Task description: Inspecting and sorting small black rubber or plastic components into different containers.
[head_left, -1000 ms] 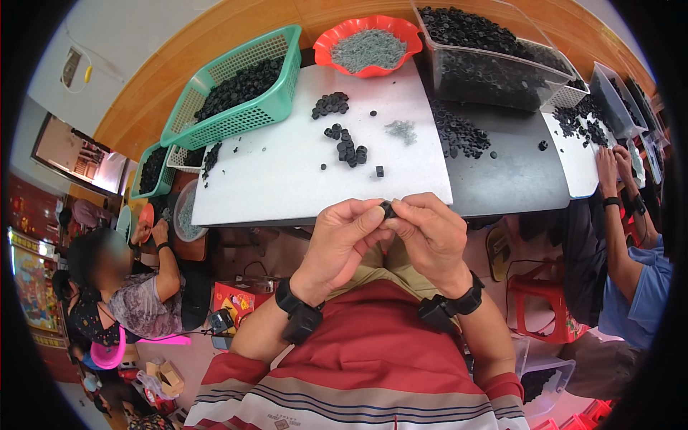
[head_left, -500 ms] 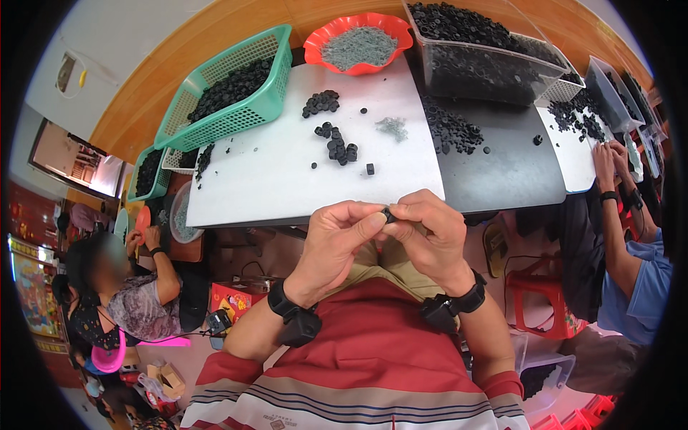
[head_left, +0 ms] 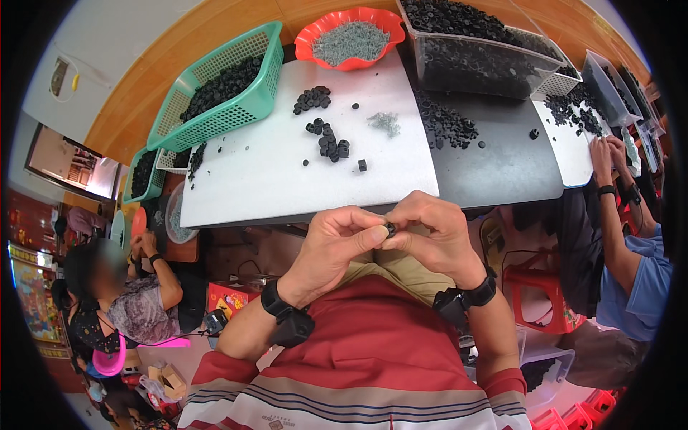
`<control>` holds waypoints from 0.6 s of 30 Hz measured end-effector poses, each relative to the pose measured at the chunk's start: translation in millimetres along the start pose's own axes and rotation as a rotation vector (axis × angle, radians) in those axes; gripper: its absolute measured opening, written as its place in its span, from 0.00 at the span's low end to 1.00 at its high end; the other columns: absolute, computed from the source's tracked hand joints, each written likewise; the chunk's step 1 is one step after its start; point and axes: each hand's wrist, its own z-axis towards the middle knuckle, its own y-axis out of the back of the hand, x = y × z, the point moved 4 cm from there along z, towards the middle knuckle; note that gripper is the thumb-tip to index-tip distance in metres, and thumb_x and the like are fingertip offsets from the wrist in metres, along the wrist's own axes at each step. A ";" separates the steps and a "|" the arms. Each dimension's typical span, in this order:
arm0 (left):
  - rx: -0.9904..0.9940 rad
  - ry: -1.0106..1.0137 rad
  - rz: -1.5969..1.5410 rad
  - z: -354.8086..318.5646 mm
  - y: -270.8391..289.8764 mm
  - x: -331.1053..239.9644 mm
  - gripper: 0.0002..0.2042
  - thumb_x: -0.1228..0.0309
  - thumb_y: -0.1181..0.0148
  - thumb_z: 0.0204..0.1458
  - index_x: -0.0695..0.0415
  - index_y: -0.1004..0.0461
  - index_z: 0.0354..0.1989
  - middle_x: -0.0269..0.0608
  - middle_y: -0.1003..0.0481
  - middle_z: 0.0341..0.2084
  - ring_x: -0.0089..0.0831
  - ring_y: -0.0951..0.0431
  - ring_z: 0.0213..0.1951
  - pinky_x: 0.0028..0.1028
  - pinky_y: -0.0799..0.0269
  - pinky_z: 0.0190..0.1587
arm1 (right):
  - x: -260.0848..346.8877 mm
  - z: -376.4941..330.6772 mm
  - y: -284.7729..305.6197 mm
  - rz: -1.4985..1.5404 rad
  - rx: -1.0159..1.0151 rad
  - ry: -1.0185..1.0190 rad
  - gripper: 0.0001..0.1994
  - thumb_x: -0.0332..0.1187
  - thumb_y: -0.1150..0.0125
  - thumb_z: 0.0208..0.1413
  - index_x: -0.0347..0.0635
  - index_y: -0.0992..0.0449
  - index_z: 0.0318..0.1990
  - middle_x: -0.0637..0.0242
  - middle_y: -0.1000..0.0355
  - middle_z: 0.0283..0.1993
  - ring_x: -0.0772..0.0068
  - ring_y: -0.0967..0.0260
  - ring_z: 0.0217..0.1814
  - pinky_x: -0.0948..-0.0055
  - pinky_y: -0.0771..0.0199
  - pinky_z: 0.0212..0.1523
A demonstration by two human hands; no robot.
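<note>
Just off the table's near edge, both my hands meet over my lap. A small black round part (head_left: 389, 228) is pinched between the fingertips of my left hand (head_left: 345, 235) and my right hand (head_left: 428, 231). Its far side is hidden by my fingers. Ahead on the white table mat (head_left: 272, 172) lies a loose cluster of black parts (head_left: 328, 141), with another black pile (head_left: 312, 100) behind it. A small heap of clear pieces (head_left: 385, 124) rests to the right of them. One black part (head_left: 362, 165) sits alone nearest my hands.
A green basket (head_left: 258, 100) of black parts stands back left, beside a red scalloped bowl (head_left: 304, 54) of grey-green pieces. A clear bin (head_left: 487, 68) of black parts is at back right, with scattered parts on a black mat (head_left: 494, 172). Other people sit left and right.
My fingers have shifted on the black part, and it now shows a little more between the fingertips. The table and its contents appear slightly further left and up in view.
</note>
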 end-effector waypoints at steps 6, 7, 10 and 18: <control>0.032 0.045 -0.006 -0.2 3.6 0.0 0.05 0.77 0.34 0.59 0.62 0.23 0.42 0.37 0.19 0.36 0.20 0.20 0.38 0.21 0.23 0.43 | 6.5 -2.3 -2.6 -0.120 0.069 0.002 0.18 0.25 0.25 0.49 0.39 0.18 0.50 0.64 0.27 0.34 0.70 0.28 0.33 0.73 0.27 0.34; 0.013 0.055 -0.012 -1.1 3.6 0.4 0.06 0.77 0.34 0.59 0.62 0.24 0.42 0.37 0.20 0.36 0.20 0.20 0.38 0.20 0.23 0.43 | 9.4 -1.7 -3.5 -0.139 0.082 -0.028 0.18 0.25 0.25 0.48 0.39 0.18 0.48 0.64 0.28 0.35 0.69 0.28 0.33 0.72 0.27 0.34; 0.005 0.069 -0.017 -4.4 6.7 2.0 0.08 0.78 0.33 0.58 0.61 0.26 0.43 0.37 0.20 0.37 0.20 0.20 0.39 0.20 0.23 0.44 | 12.4 -1.1 -6.8 -0.166 0.121 -0.055 0.16 0.25 0.25 0.48 0.38 0.19 0.46 0.63 0.28 0.35 0.67 0.28 0.33 0.71 0.26 0.34; 0.023 0.074 -0.012 -14.7 14.6 -0.6 0.09 0.78 0.33 0.58 0.60 0.26 0.43 0.37 0.21 0.38 0.20 0.20 0.40 0.21 0.23 0.45 | 16.0 2.6 -19.3 -0.209 0.202 -0.019 0.14 0.24 0.26 0.48 0.38 0.20 0.44 0.62 0.27 0.36 0.62 0.27 0.31 0.68 0.26 0.33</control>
